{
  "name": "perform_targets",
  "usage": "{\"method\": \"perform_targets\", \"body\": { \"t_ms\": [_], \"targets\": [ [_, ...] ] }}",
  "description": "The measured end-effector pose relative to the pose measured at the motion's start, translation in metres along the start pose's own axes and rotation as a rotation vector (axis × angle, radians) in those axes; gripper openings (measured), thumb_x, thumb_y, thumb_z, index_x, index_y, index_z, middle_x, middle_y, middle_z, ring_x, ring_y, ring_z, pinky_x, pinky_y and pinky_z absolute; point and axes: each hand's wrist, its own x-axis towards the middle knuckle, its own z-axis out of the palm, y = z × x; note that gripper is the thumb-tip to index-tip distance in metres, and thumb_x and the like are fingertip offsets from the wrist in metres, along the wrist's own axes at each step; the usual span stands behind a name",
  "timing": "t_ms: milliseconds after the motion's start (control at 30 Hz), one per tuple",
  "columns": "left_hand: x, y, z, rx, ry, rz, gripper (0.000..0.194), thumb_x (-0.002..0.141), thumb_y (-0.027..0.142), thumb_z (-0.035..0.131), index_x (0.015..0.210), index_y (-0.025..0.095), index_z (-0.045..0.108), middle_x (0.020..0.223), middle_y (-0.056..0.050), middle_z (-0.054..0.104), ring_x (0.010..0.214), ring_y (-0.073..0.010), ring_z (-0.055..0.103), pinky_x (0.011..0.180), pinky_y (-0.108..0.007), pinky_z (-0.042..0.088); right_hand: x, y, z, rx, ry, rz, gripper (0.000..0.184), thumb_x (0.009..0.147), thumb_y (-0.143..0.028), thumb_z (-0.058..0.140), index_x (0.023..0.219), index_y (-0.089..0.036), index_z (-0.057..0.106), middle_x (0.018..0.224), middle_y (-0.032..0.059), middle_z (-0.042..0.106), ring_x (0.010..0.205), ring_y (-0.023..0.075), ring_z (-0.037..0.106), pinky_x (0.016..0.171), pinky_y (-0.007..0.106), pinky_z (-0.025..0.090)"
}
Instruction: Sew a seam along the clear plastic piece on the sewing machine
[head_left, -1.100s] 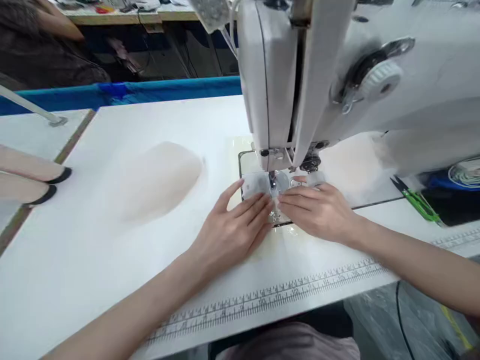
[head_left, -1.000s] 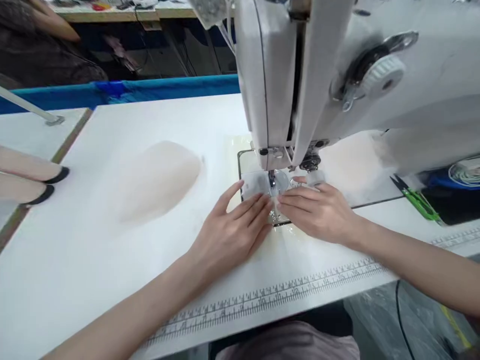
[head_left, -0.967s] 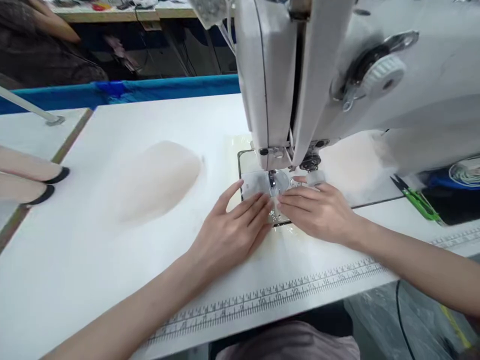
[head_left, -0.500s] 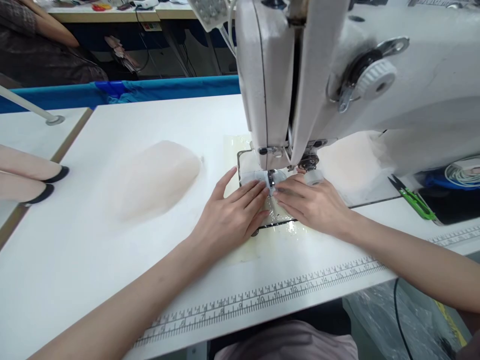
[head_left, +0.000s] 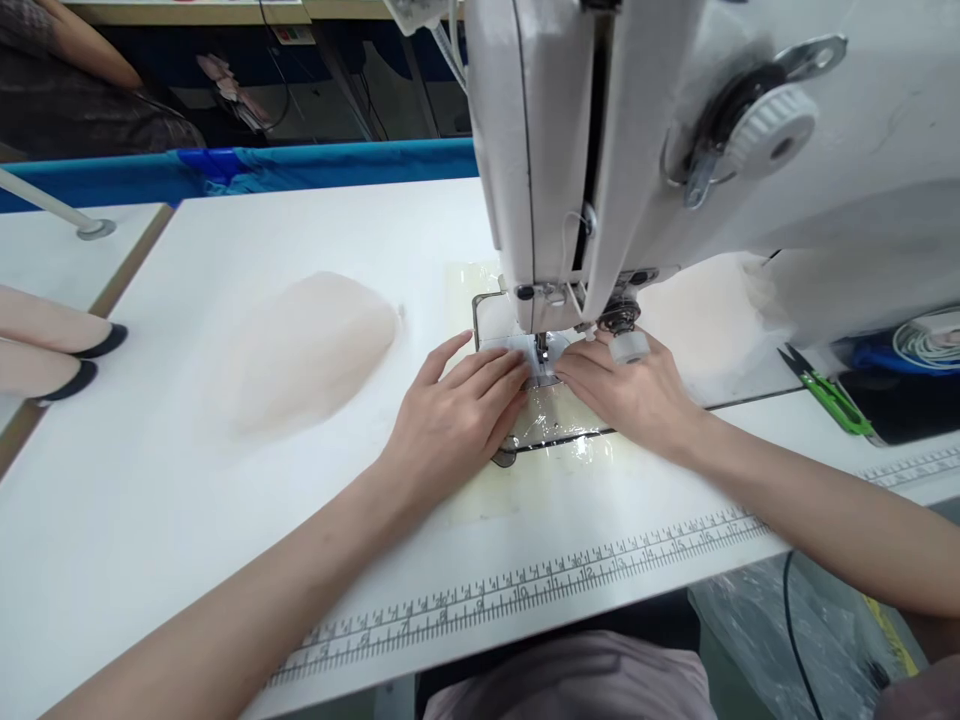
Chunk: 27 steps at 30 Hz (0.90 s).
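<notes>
My left hand (head_left: 457, 415) lies flat on the sewing machine bed, fingers stretched out, their tips pressing a small pale translucent piece (head_left: 516, 350) just left of the presser foot (head_left: 541, 352). From the other side my right hand (head_left: 637, 390) also lies flat, its fingertips on the same piece right of the needle. The two sets of fingertips nearly meet in front of the foot. Above both hands hangs the white sewing machine head (head_left: 540, 150), which hides part of the needle area.
A heap of beige fabric pieces (head_left: 307, 345) lies left of the machine, another heap (head_left: 705, 315) behind my right hand. Green thread snips (head_left: 829, 395) lie at the right. A printed ruler (head_left: 525, 590) runs along the table's front edge. Another person's sleeve (head_left: 75, 100) shows far left.
Both hands have slid forward, away from me, toward the needle, pushing the small piece further under the presser foot. The fingertips have drawn closer together.
</notes>
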Motion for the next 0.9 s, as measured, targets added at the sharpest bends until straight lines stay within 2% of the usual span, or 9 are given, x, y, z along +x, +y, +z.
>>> {"method": "perform_targets", "body": {
  "t_ms": [100,233,433,533,700,900],
  "targets": [
    [-0.0004,-0.0005,0.0004,0.001,0.010,-0.002,0.023,0.093,0.018,0.055,0.113,0.013,0.065,0.113,-0.008,0.072,0.107,-0.0233,0.067,0.106,-0.048,0.044,0.0007,0.0002,-0.0017,0.030,-0.034,0.031,0.023,0.088,-0.006,0.054,0.091,-0.020,0.071,0.084,0.0005,0.074,0.077,0.0151,0.062,0.068,0.029,0.039],
    [-0.0009,-0.0003,0.0006,0.006,0.023,0.005,0.022,0.092,0.016,0.055,0.111,0.013,0.066,0.113,-0.008,0.072,0.107,-0.0237,0.067,0.105,-0.049,0.045,0.0004,-0.0007,-0.0047,0.037,-0.008,-0.010,0.025,0.088,-0.006,0.050,0.093,-0.018,0.071,0.084,0.0013,0.074,0.079,0.0160,0.062,0.069,0.029,0.040],
    [-0.0040,0.0017,-0.0006,0.001,0.012,0.039,0.023,0.093,0.017,0.053,0.111,0.014,0.067,0.111,-0.008,0.073,0.106,-0.0233,0.068,0.107,-0.050,0.044,-0.0024,-0.0034,-0.0083,0.117,-0.046,-0.051,0.028,0.088,-0.005,0.045,0.097,-0.012,0.071,0.087,0.0067,0.072,0.084,0.0184,0.061,0.074,0.032,0.044],
    [-0.0052,0.0026,-0.0013,-0.017,0.000,0.037,0.023,0.094,0.017,0.052,0.112,0.015,0.067,0.112,-0.007,0.072,0.106,-0.0230,0.068,0.108,-0.051,0.043,-0.0036,-0.0038,-0.0089,0.121,-0.016,-0.066,0.031,0.086,-0.002,0.046,0.102,-0.013,0.071,0.087,0.0058,0.073,0.086,0.0189,0.060,0.077,0.033,0.045],
    [-0.0049,0.0040,-0.0027,-0.041,-0.019,0.010,0.026,0.094,0.020,0.052,0.117,0.020,0.065,0.116,-0.005,0.070,0.108,-0.0227,0.067,0.108,-0.051,0.043,-0.0048,-0.0031,-0.0084,0.128,0.005,-0.072,0.028,0.087,-0.003,0.049,0.095,-0.016,0.072,0.089,0.0031,0.074,0.085,0.0181,0.061,0.075,0.033,0.045],
    [-0.0051,0.0047,-0.0014,-0.026,-0.033,0.023,0.028,0.095,0.023,0.052,0.120,0.017,0.063,0.120,-0.008,0.068,0.110,-0.0239,0.066,0.108,-0.052,0.043,-0.0041,-0.0028,-0.0070,0.142,0.014,-0.044,0.030,0.088,-0.005,0.047,0.102,-0.016,0.072,0.088,0.0021,0.074,0.083,0.0172,0.063,0.074,0.031,0.045]
  ]
}}
